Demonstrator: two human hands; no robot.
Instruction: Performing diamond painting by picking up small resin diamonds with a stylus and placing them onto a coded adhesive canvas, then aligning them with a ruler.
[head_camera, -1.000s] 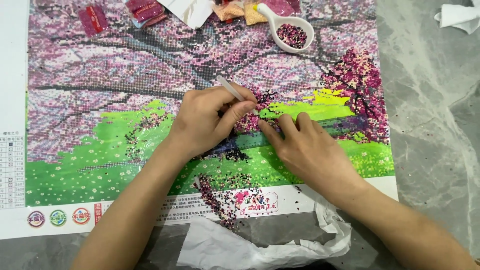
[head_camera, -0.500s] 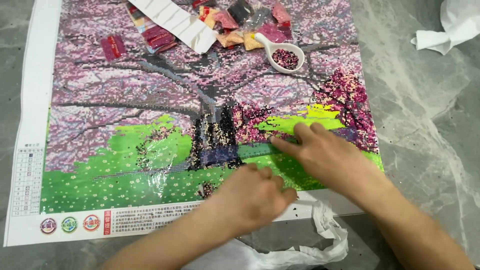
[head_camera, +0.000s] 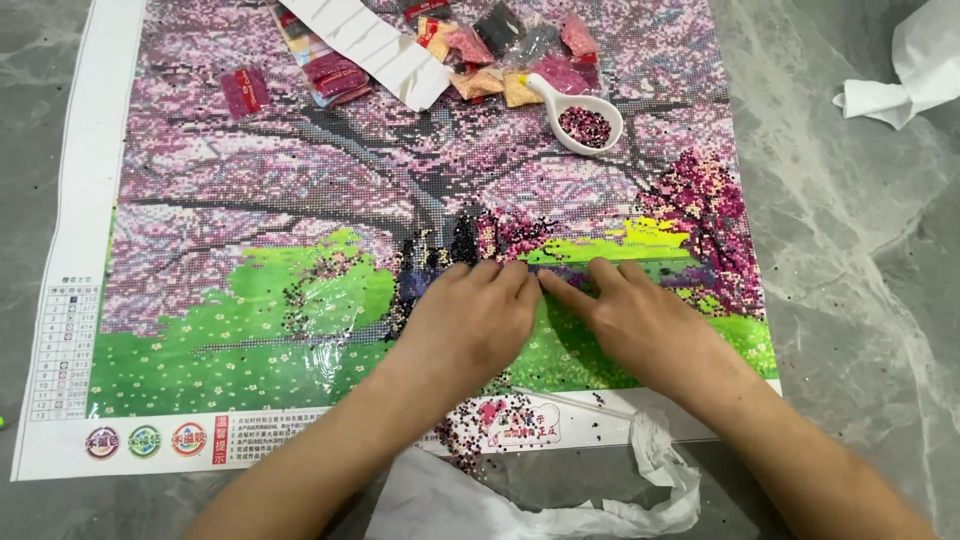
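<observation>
Item: left hand. Lay palm down on the diamond-painting canvas, fingers extended and held close together, tips at the band where the dark tree trunk met the green meadow. Nothing was seen gripped in it; whether anything lay beneath the palm could not be told.

Item: right hand. Also flat and palm down, fingers straight and slightly apart, pointing left toward the other hand. Its forefinger tip met or nearly met the left fingertips; exact contact could not be judged. Held nothing visible.

Item: diamond-painting canvas. Spread flat on a grey marbled floor, long axis running left to right across the view, picture upright to the wearer, printed legend strip along the near edge and colour key at the left margin. Showed a pink blossoming tree above a green field. It lay directly under both hands, filling most of the view.

Item: white scoop tray. Rested on the upper canvas, holding dark red beads, handle pointing up-left.

Item: small bead packets. Clustered at the top edge, pink, black, orange and red, beside a white paper strip.

Item: loose beads. Scattered on the near border, just below the left wrist.

Item: crumpled white plastic. Lay at the near edge, between the forearms.

Item: white tissue. On the floor, upper right, well apart.
</observation>
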